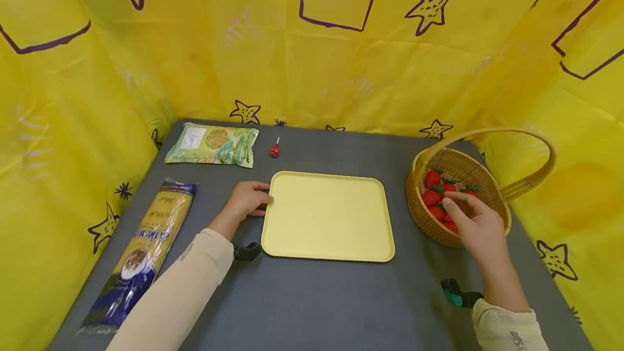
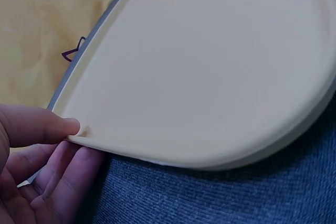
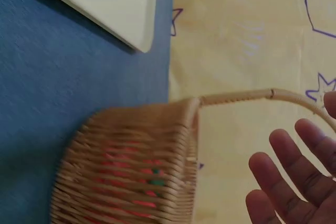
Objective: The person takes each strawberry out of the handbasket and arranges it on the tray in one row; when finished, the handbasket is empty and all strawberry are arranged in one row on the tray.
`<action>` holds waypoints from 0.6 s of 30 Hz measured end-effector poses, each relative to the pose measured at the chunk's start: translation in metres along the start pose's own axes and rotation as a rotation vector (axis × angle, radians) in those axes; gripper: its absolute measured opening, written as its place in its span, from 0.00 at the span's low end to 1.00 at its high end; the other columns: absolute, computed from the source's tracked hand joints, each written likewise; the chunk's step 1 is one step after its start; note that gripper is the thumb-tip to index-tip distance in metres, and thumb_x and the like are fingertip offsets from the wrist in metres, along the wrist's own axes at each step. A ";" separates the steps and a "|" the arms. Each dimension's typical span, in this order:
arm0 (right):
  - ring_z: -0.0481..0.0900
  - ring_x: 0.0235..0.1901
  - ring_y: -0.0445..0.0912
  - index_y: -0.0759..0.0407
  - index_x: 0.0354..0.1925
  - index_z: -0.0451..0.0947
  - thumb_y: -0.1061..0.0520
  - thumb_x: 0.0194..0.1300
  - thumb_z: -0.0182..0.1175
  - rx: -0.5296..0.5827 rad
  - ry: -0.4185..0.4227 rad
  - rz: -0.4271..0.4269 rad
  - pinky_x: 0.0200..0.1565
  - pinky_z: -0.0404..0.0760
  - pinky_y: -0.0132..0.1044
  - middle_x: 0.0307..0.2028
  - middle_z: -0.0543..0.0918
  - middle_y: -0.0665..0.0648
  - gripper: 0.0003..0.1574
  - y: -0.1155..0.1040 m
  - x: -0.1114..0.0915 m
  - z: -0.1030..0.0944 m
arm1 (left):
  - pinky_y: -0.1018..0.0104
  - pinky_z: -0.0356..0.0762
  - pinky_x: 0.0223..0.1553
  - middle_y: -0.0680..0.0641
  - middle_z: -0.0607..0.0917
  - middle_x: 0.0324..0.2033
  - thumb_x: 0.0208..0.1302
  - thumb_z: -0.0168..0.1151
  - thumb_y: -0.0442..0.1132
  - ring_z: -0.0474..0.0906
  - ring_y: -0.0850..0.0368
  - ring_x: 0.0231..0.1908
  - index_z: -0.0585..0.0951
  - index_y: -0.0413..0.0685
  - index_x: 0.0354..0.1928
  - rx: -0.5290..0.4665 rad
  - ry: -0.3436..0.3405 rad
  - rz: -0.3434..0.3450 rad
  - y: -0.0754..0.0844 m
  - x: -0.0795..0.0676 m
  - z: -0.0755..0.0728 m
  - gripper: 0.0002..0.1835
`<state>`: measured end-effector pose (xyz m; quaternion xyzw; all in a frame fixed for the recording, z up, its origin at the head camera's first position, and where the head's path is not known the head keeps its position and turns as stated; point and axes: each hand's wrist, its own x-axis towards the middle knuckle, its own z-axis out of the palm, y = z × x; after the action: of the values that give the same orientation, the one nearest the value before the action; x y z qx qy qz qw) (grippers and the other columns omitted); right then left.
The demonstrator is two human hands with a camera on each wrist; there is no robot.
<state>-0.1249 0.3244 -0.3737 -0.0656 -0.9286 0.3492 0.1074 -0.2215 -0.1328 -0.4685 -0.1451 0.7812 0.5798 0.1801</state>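
Note:
A pale yellow rectangular tray lies in the middle of the table. At its left edge my left hand pinches the rim. In the left wrist view the thumb is on top of the rim and the fingers are beneath it. On the right stands a wicker basket with a tall handle, holding several red strawberries with green leaves. Over the basket's near side hovers my right hand, holding nothing. Its fingers are spread loosely beside the basket in the right wrist view.
A green patterned food packet lies at the back left, with a red lollipop beside it. Along the left edge is a blue and yellow pasta packet. Yellow cloth with purple drawings surrounds the grey table.

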 end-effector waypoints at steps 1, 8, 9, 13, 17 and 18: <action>0.76 0.34 0.33 0.56 0.57 0.80 0.39 0.70 0.57 0.010 -0.003 0.001 0.31 0.74 0.27 0.39 0.85 0.52 0.28 0.000 0.003 -0.003 | 0.60 0.86 0.32 0.36 0.79 0.51 0.60 0.66 0.31 0.83 0.48 0.41 0.76 0.40 0.63 -0.002 0.001 -0.002 0.000 0.000 -0.001 0.27; 0.78 0.35 0.33 0.59 0.59 0.77 0.35 0.70 0.54 0.078 -0.072 0.033 0.35 0.75 0.26 0.35 0.83 0.37 0.34 -0.015 0.042 -0.024 | 0.61 0.86 0.33 0.36 0.79 0.52 0.60 0.66 0.33 0.83 0.49 0.41 0.76 0.42 0.64 0.014 0.035 0.006 -0.006 -0.005 -0.021 0.27; 0.79 0.35 0.33 0.60 0.59 0.76 0.34 0.69 0.54 0.094 -0.089 0.042 0.35 0.76 0.26 0.34 0.83 0.36 0.36 -0.019 0.050 -0.026 | 0.62 0.86 0.33 0.36 0.79 0.52 0.60 0.66 0.33 0.83 0.49 0.41 0.76 0.42 0.64 0.014 0.046 0.003 -0.008 -0.006 -0.025 0.27; 0.82 0.34 0.34 0.66 0.61 0.72 0.32 0.68 0.54 0.168 -0.188 0.098 0.35 0.81 0.26 0.32 0.83 0.34 0.42 -0.030 0.086 -0.030 | 0.61 0.86 0.35 0.36 0.78 0.56 0.61 0.66 0.33 0.82 0.49 0.43 0.74 0.41 0.65 0.012 0.058 0.002 -0.016 -0.013 -0.037 0.28; 0.81 0.34 0.33 0.72 0.65 0.65 0.35 0.70 0.53 0.187 -0.372 0.164 0.37 0.83 0.30 0.33 0.82 0.37 0.46 -0.026 0.125 -0.025 | 0.61 0.86 0.36 0.36 0.76 0.58 0.62 0.66 0.34 0.82 0.49 0.43 0.74 0.41 0.66 -0.008 0.053 -0.016 -0.024 -0.018 -0.046 0.29; 0.81 0.34 0.34 0.73 0.66 0.65 0.36 0.71 0.54 0.173 -0.422 0.181 0.38 0.82 0.31 0.34 0.82 0.38 0.45 -0.022 0.134 -0.022 | 0.61 0.86 0.36 0.35 0.76 0.59 0.62 0.66 0.34 0.82 0.50 0.43 0.73 0.41 0.66 -0.011 0.050 -0.018 -0.026 -0.019 -0.048 0.29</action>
<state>-0.2502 0.3477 -0.3224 -0.0648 -0.8875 0.4414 -0.1157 -0.1983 -0.1856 -0.4697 -0.1674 0.7811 0.5785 0.1649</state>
